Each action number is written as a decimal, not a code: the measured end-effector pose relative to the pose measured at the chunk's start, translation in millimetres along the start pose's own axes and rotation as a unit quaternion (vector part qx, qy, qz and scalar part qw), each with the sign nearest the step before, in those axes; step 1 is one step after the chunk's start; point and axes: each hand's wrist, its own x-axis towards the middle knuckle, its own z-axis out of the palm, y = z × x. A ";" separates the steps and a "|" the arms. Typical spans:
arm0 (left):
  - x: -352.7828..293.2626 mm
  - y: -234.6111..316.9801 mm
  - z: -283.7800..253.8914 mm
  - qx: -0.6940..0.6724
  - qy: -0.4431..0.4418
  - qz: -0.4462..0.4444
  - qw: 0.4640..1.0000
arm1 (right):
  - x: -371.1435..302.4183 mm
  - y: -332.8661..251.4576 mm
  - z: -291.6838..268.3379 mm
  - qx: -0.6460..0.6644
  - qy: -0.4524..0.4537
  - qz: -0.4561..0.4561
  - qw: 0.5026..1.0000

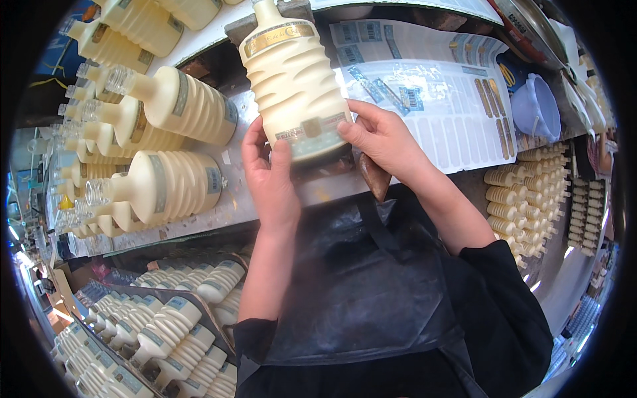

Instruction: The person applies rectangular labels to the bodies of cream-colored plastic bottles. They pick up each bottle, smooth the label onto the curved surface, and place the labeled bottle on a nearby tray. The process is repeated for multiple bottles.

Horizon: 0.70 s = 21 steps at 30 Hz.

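Observation:
Between my two hands is a cream-coloured bottle (295, 93) with wavy ribs, its neck pointing away from me. A gold label wraps its shoulder, and a clear and blue label strip (312, 129) lies across its lower end. My left hand (271, 172) grips the bottle's left lower side, thumb by the strip's left end. At the strip's right end presses the thumb of my right hand (385, 136), its fingers behind the bottle. Just under my right wrist, a brown pointed piece (376, 176) rests at the table edge; its kind is unclear.
Label sheets (438, 99) with blue and gold labels cover the table (245, 192) on the right. Cream bottles (189, 106) stand crowded on the left, with more in trays (219, 331) below. A lilac bucket (535, 109) is at the right, beside bottle rows (521, 199).

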 end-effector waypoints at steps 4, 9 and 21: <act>0.8 -0.4 -1.0 -0.012 -0.004 0.001 1.000 | 2.5 7.2 0.6 -0.014 0.010 -0.013 1.000; 0.0 -0.1 -1.3 -0.020 -0.005 -0.001 1.000 | 1.2 3.1 0.7 -0.011 0.004 0.000 1.000; 1.8 -0.2 0.8 -0.029 0.006 -0.006 1.000 | 3.5 11.9 0.2 0.023 0.012 -0.017 1.000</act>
